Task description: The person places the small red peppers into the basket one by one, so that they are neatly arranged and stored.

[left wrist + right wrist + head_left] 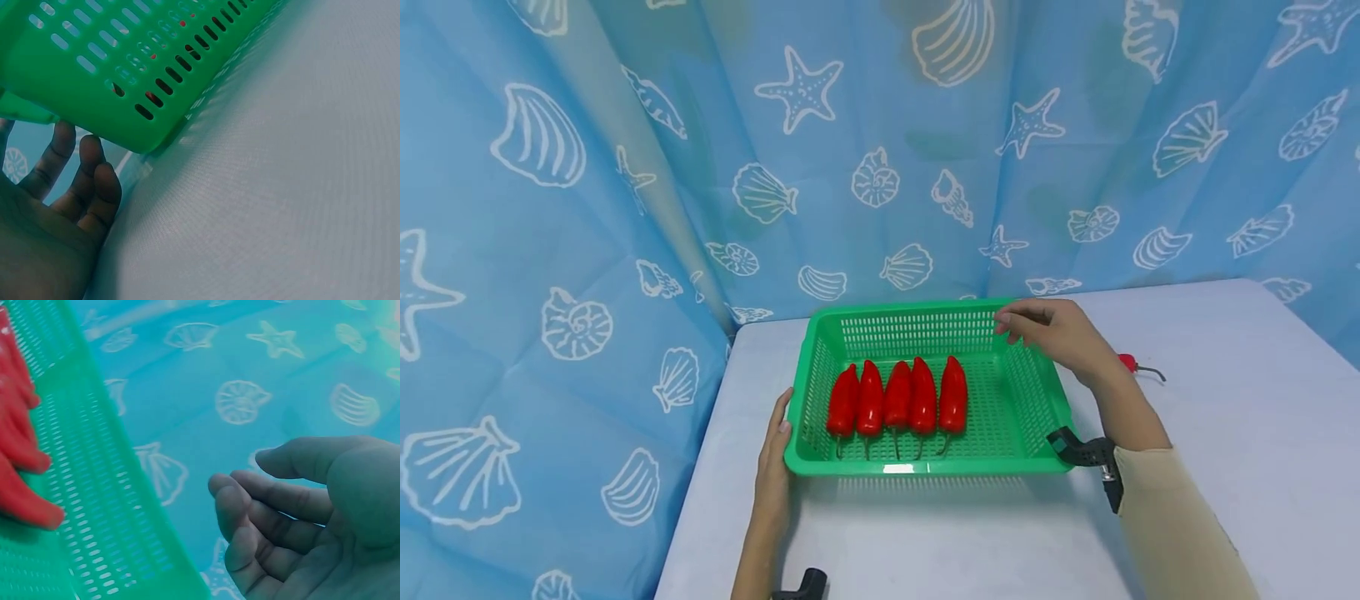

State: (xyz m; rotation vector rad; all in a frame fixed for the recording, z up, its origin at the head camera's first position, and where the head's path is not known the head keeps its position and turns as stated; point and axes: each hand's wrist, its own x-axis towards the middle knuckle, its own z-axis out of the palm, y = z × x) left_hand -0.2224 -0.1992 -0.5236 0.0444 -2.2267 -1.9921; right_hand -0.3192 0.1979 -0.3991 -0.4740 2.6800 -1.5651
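A green slotted plastic basket (880, 468) stands on the white table. Several shiny red peppers (870, 400) lie side by side in it, stems towards the near rim; the right part of its floor is bare. Along the basket's left side rests my left hand (772, 475), fingers extended; the left wrist view has its fingertips (92, 150) at the rim and corner. Above the right rim hovers my right hand (1051, 333), fingers loosely bent and nothing between them. Another red pepper (1127, 362) lies on the table to the right, mostly hidden behind the right wrist.
A blue curtain (865, 225) printed with white shells and starfish hangs behind the table and along its left side. The white tabletop (1247, 375) extends to the right of the basket and in front of it. Black straps with cameras (1086, 454) sit on the wrists.
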